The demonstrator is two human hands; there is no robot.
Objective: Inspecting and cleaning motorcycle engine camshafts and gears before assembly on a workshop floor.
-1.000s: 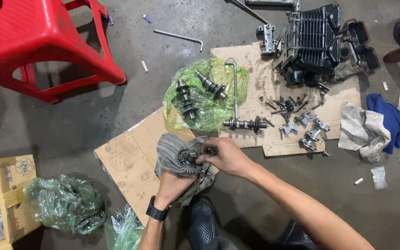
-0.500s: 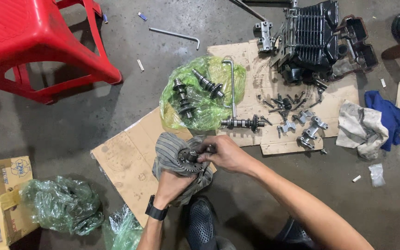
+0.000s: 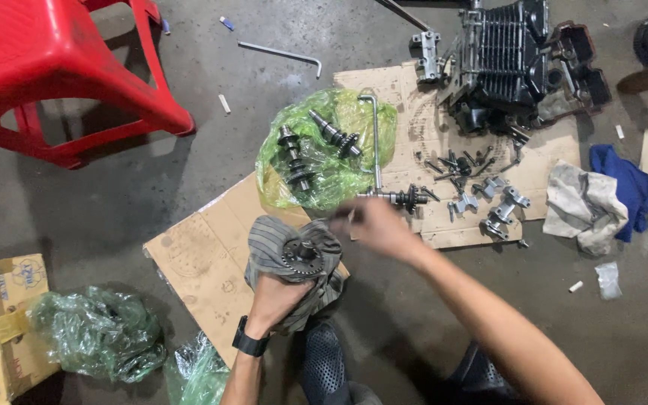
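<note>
At the far left a yellow cardboard box sits on the grey concrete floor, with a crumpled green plastic bag just beside it. Above them stands a red plastic stool.

My left hand, a black watch on its wrist, is closed from below around a grey striped rag, and nested in that rag is a round toothed metal gear; my left grip holds both, rag wrapped about the gear, above the flat brown cardboard sheet spread on the floor.

My right hand is just to the right of the gear and a little higher. It is blurred; the fingers look drawn together near the rag's edge, but I cannot tell whether that grip holds anything.

Beyond my hands a bright green plastic bag lies open with two dark geared shafts on it. A thin bent metal rod runs down its right edge to another geared shaft. Further right, small bolts and metal brackets are scattered on a second cardboard piece, below a black finned engine block. At the right lie a dirty white cloth and a blue cloth, touching.
</note>
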